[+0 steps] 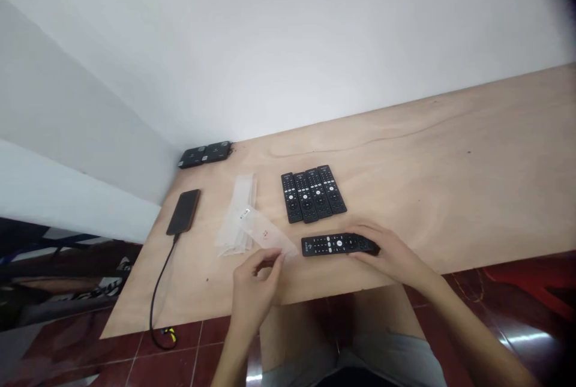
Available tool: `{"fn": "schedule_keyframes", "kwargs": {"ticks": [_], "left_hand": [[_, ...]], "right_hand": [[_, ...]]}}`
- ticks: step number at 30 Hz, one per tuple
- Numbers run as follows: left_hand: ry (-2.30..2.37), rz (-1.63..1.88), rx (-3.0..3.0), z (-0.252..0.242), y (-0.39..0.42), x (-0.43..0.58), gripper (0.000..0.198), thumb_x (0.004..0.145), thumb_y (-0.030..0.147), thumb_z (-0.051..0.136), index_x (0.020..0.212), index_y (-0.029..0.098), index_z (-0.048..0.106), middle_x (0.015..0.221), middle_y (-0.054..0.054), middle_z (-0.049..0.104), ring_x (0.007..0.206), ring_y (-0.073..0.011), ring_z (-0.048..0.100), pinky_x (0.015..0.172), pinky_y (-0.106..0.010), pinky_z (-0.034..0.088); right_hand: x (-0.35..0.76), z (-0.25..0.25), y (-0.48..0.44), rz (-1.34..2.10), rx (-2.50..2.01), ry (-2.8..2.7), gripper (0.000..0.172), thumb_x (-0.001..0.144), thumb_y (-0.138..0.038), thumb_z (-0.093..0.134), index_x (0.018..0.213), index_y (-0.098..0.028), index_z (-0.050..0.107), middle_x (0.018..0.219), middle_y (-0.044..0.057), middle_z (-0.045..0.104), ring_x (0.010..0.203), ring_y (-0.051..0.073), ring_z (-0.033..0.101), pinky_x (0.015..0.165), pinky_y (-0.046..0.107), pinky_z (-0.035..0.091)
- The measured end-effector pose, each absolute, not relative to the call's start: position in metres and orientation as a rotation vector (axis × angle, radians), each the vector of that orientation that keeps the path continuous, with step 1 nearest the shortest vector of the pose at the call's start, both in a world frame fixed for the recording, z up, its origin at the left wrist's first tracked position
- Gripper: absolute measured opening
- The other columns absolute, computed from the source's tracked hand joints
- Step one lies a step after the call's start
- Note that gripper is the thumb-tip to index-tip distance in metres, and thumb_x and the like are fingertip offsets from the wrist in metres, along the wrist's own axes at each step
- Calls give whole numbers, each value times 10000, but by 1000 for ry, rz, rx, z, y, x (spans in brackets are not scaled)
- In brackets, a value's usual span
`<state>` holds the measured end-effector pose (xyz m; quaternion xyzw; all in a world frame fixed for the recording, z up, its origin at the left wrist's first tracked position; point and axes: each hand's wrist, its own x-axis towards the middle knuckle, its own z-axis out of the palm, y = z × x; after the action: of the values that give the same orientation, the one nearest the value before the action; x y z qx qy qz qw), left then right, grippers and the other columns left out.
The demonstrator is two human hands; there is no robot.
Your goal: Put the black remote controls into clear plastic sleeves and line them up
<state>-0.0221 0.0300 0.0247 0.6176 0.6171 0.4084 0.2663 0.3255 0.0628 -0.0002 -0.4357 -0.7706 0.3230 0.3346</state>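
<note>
My right hand (382, 250) grips the right end of a black remote control (330, 244), which lies crosswise with its buttons facing up. Between the thumb and finger of my left hand (258, 273) is the near right end of a translucent plastic sleeve (265, 228) with a small red print and a label. The sleeve's end is close to the remote's left tip, and the two look apart. Other clear plastic sleeves (240, 201) lie in a loose pile to the left. Beyond the held remote, several more black remote controls (310, 194) are lined up side by side, face up.
A phone (183, 212) with a black cable (157, 291) lies on the left of the wooden table (450, 195); the cable hangs over the front edge. Two black boxes (204, 154) sit in the far left corner by the white wall. Something red (531, 282) stands below at right.
</note>
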Motion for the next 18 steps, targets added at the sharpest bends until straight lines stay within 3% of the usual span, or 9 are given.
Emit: {"fn": "schedule_keyframes", "kwargs": {"ticks": [8,18], "left_hand": [[1587,1124,1560,3,19,35,234,1022,426,722,1115,230,807,1041,-81,844,938,-265,821,862,-423,698],[1531,1041,1642,13,13,54,207,1073,364,628,1154,256,785,1123,-73,813,1048,-268,785,951,-436,655]], "right_hand": [[366,12,38,954,-1186,-1919,432,938,-459,865,1337,-314,783,1433,100,745,1339,386,693,1168,575,574],[358,7,36,883,-1139,-1947,420,984,-424,822,1380,-315,737,1372,90,751,1316,353,666,1146,550,558]]}}
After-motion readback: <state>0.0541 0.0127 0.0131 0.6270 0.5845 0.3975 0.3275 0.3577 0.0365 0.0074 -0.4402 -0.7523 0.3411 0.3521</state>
